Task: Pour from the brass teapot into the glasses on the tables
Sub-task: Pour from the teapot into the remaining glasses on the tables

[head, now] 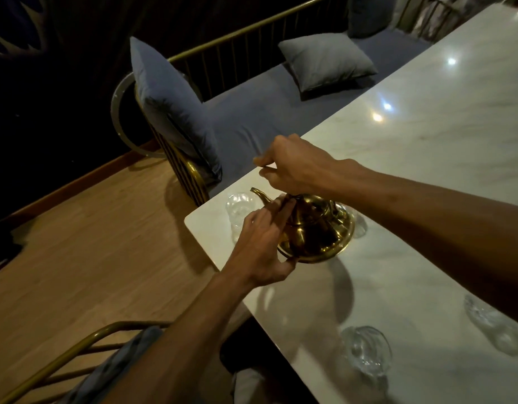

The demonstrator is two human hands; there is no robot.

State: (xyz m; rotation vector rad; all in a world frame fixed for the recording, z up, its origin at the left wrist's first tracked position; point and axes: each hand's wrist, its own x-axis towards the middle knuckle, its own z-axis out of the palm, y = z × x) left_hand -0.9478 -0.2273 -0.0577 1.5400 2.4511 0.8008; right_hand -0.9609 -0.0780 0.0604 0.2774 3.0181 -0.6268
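Two hands meet over our white marble table [427, 158]: our right hand [298, 167] grips the handle of the round brass teapot [313, 225], our left hand [263, 246] lies loose against its side, spout over a clear ribbed glass [239, 208].

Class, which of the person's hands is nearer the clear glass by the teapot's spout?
Left. The left hand lies just beside the clear glass, fingers against the brass teapot; the right hand is above and behind it.

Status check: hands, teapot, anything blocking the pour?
Right hand above teapot, apparently gripping its handle. Left hand on the spout side. Spout points at near glass. Nothing in the way.
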